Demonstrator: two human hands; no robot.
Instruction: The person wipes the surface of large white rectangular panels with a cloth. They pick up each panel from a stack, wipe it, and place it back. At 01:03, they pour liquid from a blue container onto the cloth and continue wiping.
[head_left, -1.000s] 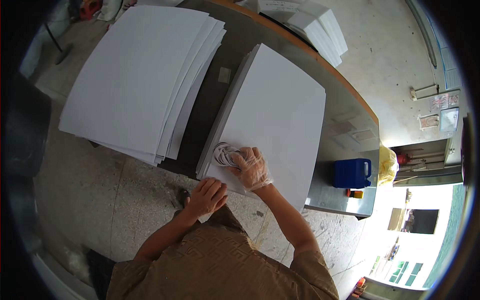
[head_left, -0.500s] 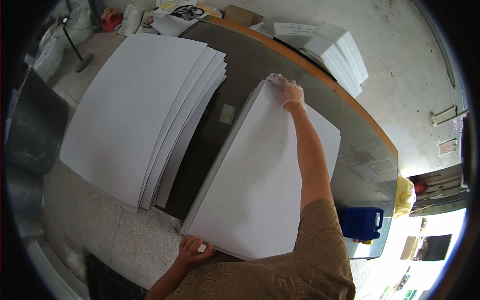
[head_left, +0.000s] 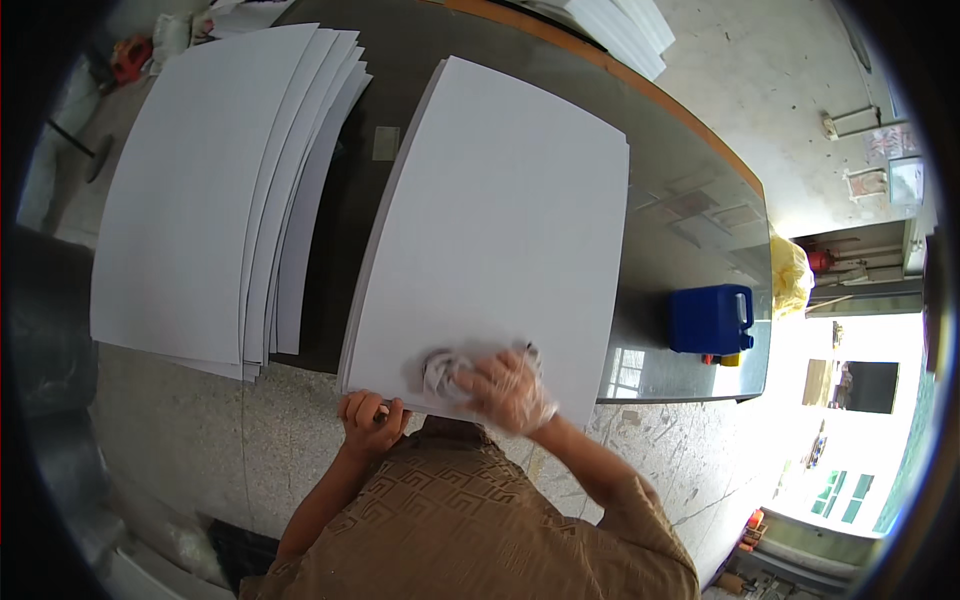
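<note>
My right hand, in a clear plastic glove, presses a crumpled whitish cloth onto the top white sheet near its front edge. Motion smears the fingers a little. That sheet tops a stack of large white sheets on the dark table. At the stack's near left corner, my left hand is bare with its fingers curled closed. Something small shows between its thumb and forefinger, too small to name. To the left lies a second stack of white sheets, its right edges fanned out.
The dark glossy table has an orange-brown far edge. A blue jerrycan lies on its right part, beside a yellow bag. White boards stand behind the far edge. A dark bin-like object is at far left.
My right hand has swept the cloth from the stack's far end to its near edge. My left hand stays at the near left corner. The view has shifted toward me.
</note>
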